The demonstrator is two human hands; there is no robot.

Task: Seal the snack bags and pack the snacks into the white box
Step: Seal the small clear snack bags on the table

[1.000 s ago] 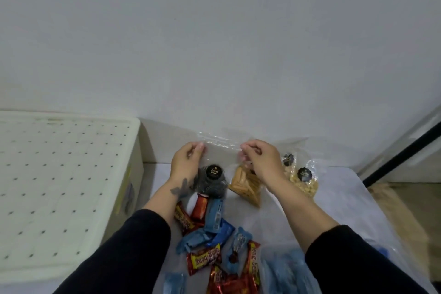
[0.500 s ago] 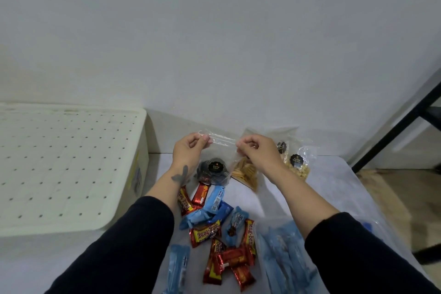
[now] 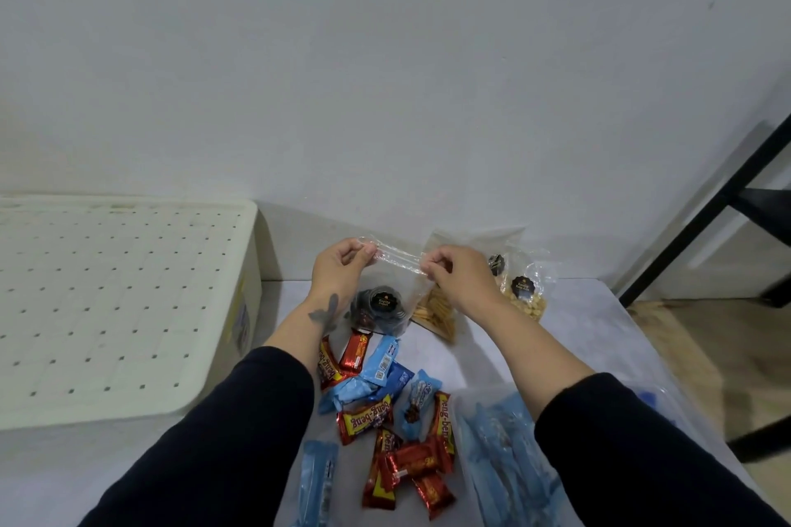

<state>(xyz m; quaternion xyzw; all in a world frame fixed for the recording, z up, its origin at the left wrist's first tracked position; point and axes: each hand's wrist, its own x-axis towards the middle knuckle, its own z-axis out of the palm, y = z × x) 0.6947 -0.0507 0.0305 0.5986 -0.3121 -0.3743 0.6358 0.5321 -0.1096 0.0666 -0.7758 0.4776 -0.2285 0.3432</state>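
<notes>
A clear snack bag (image 3: 381, 308) with dark snacks and a round black label stands upright on the table by the wall. My left hand (image 3: 340, 269) pinches the left end of its top strip and my right hand (image 3: 462, 276) pinches the right end, the strip stretched between them. A bag of pale sticks (image 3: 436, 312) leans behind my right wrist, partly hidden. Two more clear bags of light snacks (image 3: 524, 295) stand to the right. The white box (image 3: 124, 304) with a perforated lid sits at the left, lid on.
Several red and blue wrapped bars (image 3: 376, 394) lie scattered between my forearms. A clear bag of blue packets (image 3: 509, 471) lies near the front right. The wall is close behind the bags. A black metal frame (image 3: 702, 209) stands at the right, beyond the table edge.
My hands hold the same bag top as before, and my fingers have shifted slightly along the strip. The view has tilted so that more of the table front shows.
</notes>
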